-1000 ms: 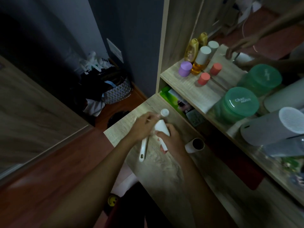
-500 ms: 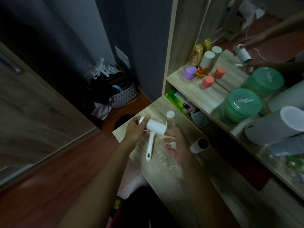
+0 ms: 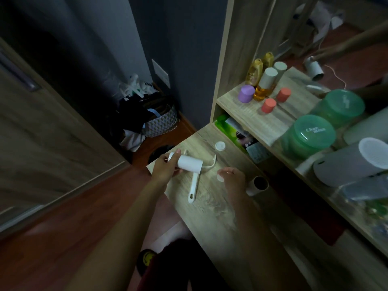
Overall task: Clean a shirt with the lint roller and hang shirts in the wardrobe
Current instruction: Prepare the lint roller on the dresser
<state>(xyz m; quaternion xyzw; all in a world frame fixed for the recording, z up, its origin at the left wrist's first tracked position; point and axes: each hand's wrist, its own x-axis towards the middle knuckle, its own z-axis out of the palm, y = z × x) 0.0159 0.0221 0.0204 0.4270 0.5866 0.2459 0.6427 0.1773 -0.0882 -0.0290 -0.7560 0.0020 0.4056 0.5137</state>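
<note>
Head view: lint roller (image 3: 190, 164) drum clasped by left hand (image 3: 164, 168); handle (image 3: 193, 185) pointed toward person, ungripped. Just right of handle: right hand (image 3: 234, 178), grip not discernible.

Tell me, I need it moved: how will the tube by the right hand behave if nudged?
Likely light, easily crushed: the tube shows a hollow open end. Round, so a nudge may roll it across the desk.

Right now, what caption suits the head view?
Left hand grips a white lint roller at the desk; right hand by a small cap.
</note>
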